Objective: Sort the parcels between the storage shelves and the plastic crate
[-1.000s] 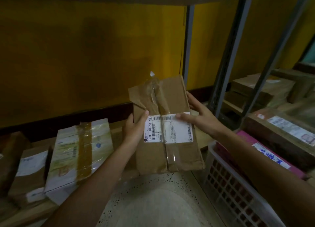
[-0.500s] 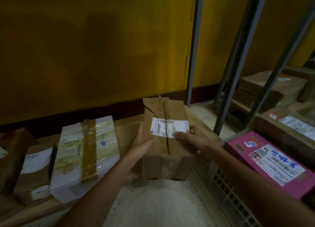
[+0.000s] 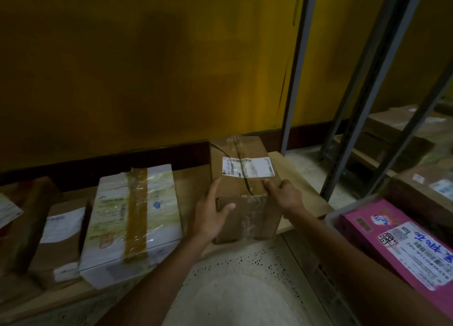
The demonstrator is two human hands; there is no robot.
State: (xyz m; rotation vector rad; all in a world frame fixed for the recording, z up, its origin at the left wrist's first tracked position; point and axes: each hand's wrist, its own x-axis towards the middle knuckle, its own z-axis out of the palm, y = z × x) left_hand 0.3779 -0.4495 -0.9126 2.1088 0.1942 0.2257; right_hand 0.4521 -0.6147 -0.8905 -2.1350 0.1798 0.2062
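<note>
A brown cardboard parcel (image 3: pixel 241 149) with a white label lies flat on the low wooden shelf (image 3: pixel 291 169). My left hand (image 3: pixel 210 215) grips its near left corner, thumb on the front face. My right hand (image 3: pixel 284 196) rests on its near right top edge, fingers touching the box. A white plastic crate (image 3: pixel 331 219) stands at the right, holding a pink parcel (image 3: pixel 402 247) with a white label.
A white parcel (image 3: pixel 132 218) with brown tape lies left of the brown one, with more brown boxes (image 3: pixel 58 242) further left. Grey metal shelf posts (image 3: pixel 294 80) rise behind. More cardboard boxes (image 3: pixel 397 134) sit on the rack at the right. Speckled floor (image 3: pixel 235 289) lies below.
The brown parcel went from being held upright in the air to lying flat on the low shelf. Both hands followed it down and stay on its near end.
</note>
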